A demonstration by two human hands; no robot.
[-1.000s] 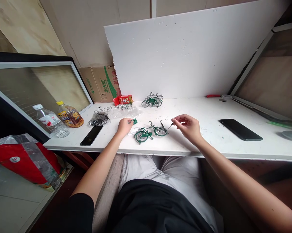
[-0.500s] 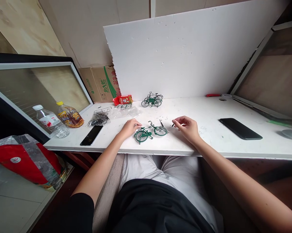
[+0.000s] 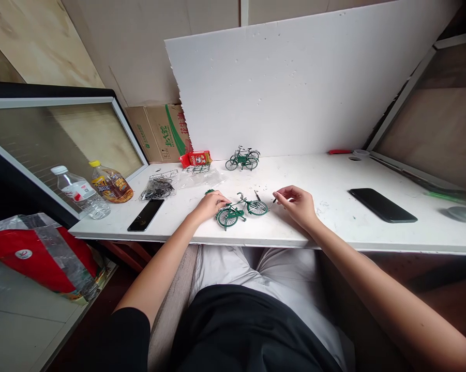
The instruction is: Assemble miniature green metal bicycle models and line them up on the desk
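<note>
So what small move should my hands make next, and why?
Perhaps steady the nearer toy bicycle with your left hand: that hand is at its rear wheel, while your right hand holds a thin tool near the front wheel.

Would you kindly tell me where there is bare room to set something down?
The widest free patch stretches from the right hand to the right phone and back toward the white board. A smaller one lies between the left phone and the left hand. It is crowded around the near bicycle and, farther back, by the bagged black parts.
</note>
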